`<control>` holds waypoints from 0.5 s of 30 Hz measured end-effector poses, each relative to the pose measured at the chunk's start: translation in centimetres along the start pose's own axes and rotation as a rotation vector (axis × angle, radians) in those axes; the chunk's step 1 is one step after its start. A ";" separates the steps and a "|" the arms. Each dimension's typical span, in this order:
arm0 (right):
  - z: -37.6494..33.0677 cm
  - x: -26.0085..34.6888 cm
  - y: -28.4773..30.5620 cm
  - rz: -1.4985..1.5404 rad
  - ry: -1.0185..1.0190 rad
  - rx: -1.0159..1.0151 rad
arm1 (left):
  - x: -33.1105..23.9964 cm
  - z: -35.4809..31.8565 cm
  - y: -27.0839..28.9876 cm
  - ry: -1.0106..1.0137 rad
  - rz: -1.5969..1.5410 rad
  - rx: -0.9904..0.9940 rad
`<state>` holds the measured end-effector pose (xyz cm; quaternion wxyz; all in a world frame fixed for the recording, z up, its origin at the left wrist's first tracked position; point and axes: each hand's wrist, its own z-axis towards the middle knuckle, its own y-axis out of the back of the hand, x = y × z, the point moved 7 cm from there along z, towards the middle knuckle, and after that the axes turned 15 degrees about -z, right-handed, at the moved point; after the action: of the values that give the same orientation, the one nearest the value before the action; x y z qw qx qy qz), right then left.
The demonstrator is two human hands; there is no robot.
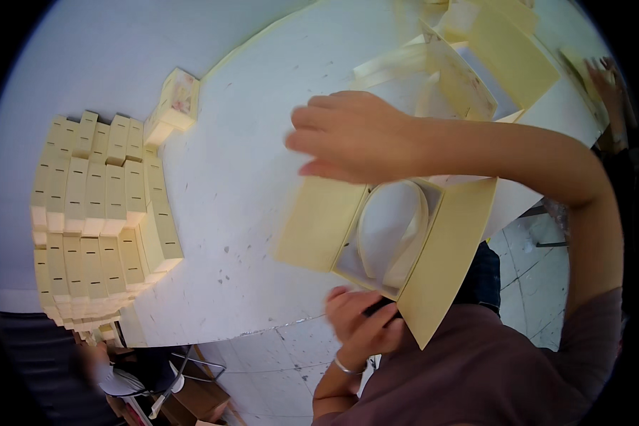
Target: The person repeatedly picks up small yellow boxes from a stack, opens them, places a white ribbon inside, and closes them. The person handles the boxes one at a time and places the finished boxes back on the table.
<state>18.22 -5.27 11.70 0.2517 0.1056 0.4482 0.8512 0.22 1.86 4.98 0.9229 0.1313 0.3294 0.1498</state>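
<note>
- Pale yellow card: the open box [397, 234] is sitting at the near table edge, flaps spread at 9 and 3 o'clock, a white curved paper strip [405, 227] lying inside.
- Left hand [362, 323] is gripping the box's underside at 6 o'clock, fingers curled narrow against the card.
- Right hand [351, 135] is hovering at 12 o'clock of the box, fingers extended and close together, pointing toward 9 o'clock; whether it is touching the top flap, cannot tell.
- White round table [227, 213] is bearing the box.
- Stacked rows of closed yellow boxes [99, 213] are standing well apart at 9 o'clock.
- A single box [174, 106] is lying at 10 o'clock.
- More opened boxes [476, 71] are lying at 1 o'clock.
</note>
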 end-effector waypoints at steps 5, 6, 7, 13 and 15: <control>-3.9 6.3 0.6 0.367 0.165 0.781 | 4.0 5.7 4.1 0.213 0.236 -0.117; -5.5 7.6 0.2 0.303 0.224 0.963 | 5.0 7.0 3.8 0.279 0.244 -0.028; -7.2 8.6 -0.2 0.237 0.278 1.147 | 6.8 7.7 3.1 0.463 0.206 0.082; -13.0 8.4 0.7 -0.080 0.639 0.853 | 12.1 5.2 2.2 1.079 -0.376 0.365; -13.4 7.6 1.4 -0.134 0.675 0.578 | 11.9 3.3 1.7 1.098 -0.634 0.165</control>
<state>5.82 -11.48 4.74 0.1062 -0.1412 0.7306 0.6596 10.83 7.29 1.21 0.6063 0.0021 0.7875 -0.1108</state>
